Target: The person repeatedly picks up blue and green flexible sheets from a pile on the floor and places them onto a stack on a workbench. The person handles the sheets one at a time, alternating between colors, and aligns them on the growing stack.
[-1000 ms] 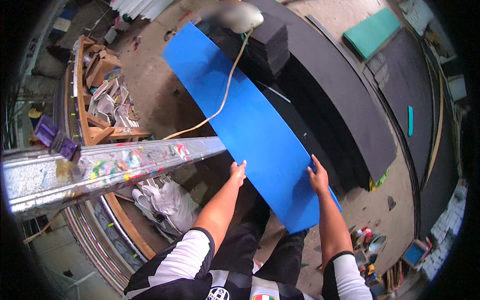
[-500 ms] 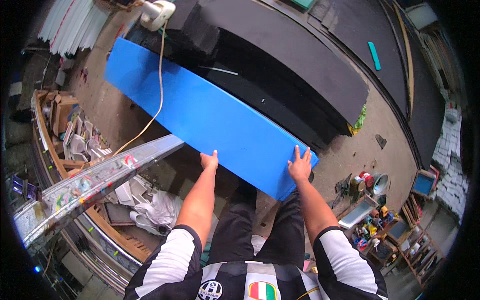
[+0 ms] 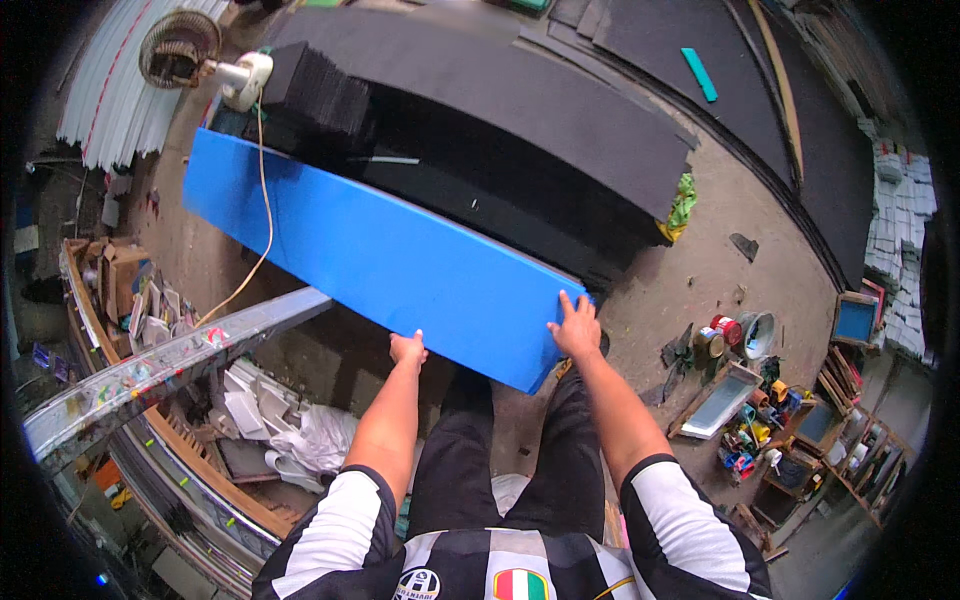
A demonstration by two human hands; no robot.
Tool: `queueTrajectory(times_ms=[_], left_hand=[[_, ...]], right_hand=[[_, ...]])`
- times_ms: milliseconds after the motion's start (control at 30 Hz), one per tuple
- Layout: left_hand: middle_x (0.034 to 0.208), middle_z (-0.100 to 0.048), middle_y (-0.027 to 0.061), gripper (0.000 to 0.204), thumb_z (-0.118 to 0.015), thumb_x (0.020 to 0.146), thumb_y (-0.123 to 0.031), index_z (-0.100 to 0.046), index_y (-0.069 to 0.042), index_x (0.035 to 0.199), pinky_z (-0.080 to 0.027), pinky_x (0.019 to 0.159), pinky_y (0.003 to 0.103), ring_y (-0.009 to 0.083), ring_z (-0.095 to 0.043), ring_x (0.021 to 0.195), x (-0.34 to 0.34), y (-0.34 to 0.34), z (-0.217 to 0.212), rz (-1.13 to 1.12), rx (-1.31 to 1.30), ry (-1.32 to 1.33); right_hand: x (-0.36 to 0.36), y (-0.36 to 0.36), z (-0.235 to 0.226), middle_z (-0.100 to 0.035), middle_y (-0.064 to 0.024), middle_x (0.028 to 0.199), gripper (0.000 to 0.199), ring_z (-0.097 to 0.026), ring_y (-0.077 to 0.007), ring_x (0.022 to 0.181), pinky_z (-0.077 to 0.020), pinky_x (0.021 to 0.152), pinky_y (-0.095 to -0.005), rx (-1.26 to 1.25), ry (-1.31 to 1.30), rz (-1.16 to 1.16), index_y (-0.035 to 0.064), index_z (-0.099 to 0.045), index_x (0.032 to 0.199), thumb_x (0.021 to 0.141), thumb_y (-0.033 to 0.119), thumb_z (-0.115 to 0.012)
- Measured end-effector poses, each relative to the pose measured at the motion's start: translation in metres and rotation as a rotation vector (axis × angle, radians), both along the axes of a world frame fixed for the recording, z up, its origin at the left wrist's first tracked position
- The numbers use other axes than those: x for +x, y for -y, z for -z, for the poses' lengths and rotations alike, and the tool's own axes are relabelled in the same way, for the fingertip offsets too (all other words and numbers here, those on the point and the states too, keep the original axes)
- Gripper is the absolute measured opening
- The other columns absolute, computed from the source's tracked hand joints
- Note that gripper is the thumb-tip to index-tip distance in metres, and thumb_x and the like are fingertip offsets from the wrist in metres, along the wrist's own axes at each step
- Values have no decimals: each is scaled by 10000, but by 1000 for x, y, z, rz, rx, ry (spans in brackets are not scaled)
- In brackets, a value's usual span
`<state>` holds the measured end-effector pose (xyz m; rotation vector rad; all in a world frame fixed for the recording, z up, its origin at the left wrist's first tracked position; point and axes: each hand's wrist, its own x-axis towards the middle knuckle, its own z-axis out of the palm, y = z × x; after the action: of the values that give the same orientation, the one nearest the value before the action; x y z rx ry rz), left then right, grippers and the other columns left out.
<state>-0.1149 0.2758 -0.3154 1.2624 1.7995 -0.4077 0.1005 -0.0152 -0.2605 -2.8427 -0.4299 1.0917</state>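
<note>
A long blue panel (image 3: 370, 255), which looks like several thin sheets stacked together at its right end, lies slantwise in front of me. My left hand (image 3: 408, 347) grips its near long edge, thumb on top and the other fingers hidden below. Over the right end, my right hand (image 3: 577, 330) rests with fingers spread on the blue surface by the corner. Directly behind the panel stands a long stack of black sheets (image 3: 520, 95). A pale cable (image 3: 268, 200) runs across the panel's left part.
A fan (image 3: 180, 48) stands at the far left. A paint-stained metal beam (image 3: 180, 350) reaches to the panel's near edge. White scraps and a plastic bag (image 3: 315, 435) lie left of my legs. Framed screens (image 3: 720, 400), tins (image 3: 725, 328) and bottles are on the right floor.
The view has shifted, bringing the fan's cage into sight and moving the panel leftward in the picture. Both hands stay on the panel.
</note>
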Motion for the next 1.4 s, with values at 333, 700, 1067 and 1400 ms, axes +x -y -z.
queueTrajectory(times_ms=[333,700,1067,1400], left_hand=[[1158,-690,232,497,-761,864,-414,-694,-32,1176,-516,968,453,370,-656,1121,71,166,-96,781,151,403],[1065,-752,146,452,-711,917,-404,-692,-61,1212,-558,868,390,263,-728,992,217,414,-277,1062,-94,610],[1149,-727,171,563,-663,924,-521,-670,-66,1255,-547,918,454,338,-691,1094,358,517,-393,1562,88,758],[1131,-728,170,460,-656,935,-446,-694,-89,1223,-540,906,454,356,-696,1054,513,544,-390,1535,99,826]], right_hand=[[-9,90,-97,-610,-180,1215,553,-593,-371,1188,-497,1002,-458,520,-52,178,137,-595,1365,873,335,-750],[78,303,-258,-650,-144,1251,467,-625,-339,1171,-522,963,-443,636,113,7,152,-623,1325,913,358,-701],[174,429,-329,-700,-117,1108,364,-678,-327,1028,-550,860,-430,682,367,10,163,-673,1250,904,267,-715],[349,451,-346,-699,-113,1090,360,-676,-335,1022,-556,834,-459,591,398,-216,203,-670,1259,902,249,-689]])
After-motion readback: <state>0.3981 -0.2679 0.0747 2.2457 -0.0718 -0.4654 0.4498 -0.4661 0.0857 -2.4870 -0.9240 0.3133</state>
